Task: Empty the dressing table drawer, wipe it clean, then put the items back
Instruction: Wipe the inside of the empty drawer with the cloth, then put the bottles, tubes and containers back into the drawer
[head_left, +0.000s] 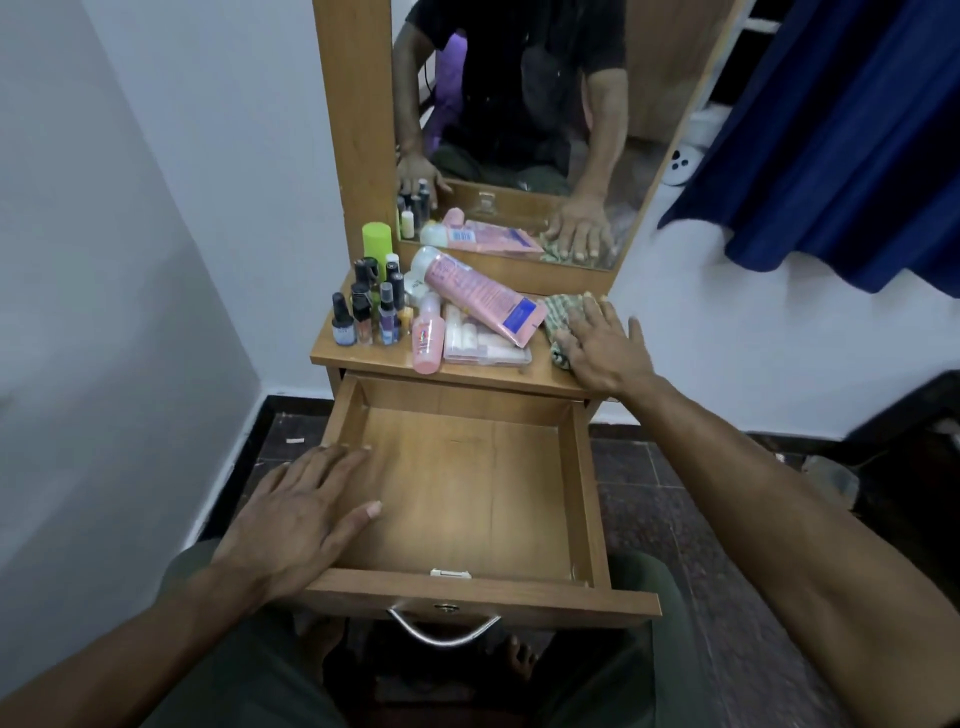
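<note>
Wooden pull-out drawer (457, 483) is fully extended and bare inside, so emptying looks done; whether wiping has happened I can't tell.

Left hand (291, 514) lies flat, fingers straight, on the drawer's left wall and front corner, gripping nothing. Right hand (605, 343) presses flat, fingers extended, on the crumpled green-checked cloth (558, 325) at the right end of the wooden tabletop (540, 371). Not clenched around it.

The drawer's items sit on the tabletop: cluster of small dark-capped bottles (369, 309) on the left, lime-green cylindrical can (377, 240) behind them, pink squeeze bottle (427, 340), clear plastic pouch (485, 343), and large pink tube with blue label patch (480, 299) lying tilted across the pouch.

Risks:
- Cloth touches the tube's end. Dragging the cloth out sideways could shift the tube and knock the stack.
- Small bottles stand upright, packed close, near the table's left edge. One nudge and several may topple, possibly into the open drawer or onto the floor.
- Left hand's weight on a fully extended drawer could strain its runners or tip it.
- Metal lock tab (451, 573) projects inside the front wall and could snag the cloth.

Labels: print on the tube and bottles is too blurred to read. No brand legible.
</note>
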